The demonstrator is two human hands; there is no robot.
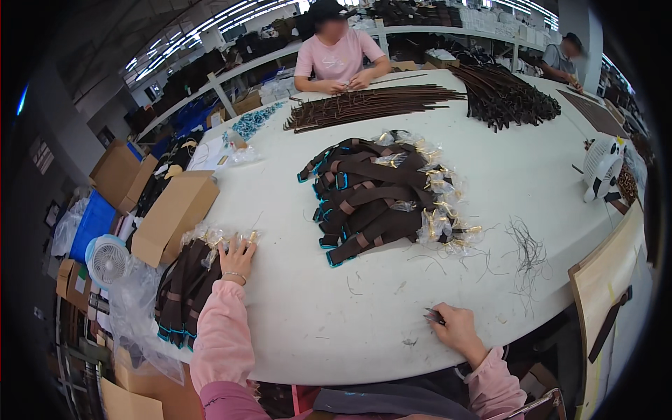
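My left hand (236,259) lies with fingers spread on the plastic-wrapped ends of a bundle of dark brown straps (183,283) at the table's left edge. These straps have blue-edged buckles at their lower ends. In my right hand (458,327), near the front edge, small thread snips (435,317) are gripped, their pale metal tips pointing left. Ahead of both hands, a larger pile of brown straps (378,185) shows blue buckles on its left. Gold-coloured metal pieces in clear plastic (442,217) line its right side.
Loose dark threads (528,255) lie on the white table (315,308) at right. Long brown strips (371,108) and a dark strip bundle (504,98) lie farther back. A co-worker (339,52) sits opposite. Cardboard box (175,217) and fan (107,260) stand left; another fan (603,168) stands right.
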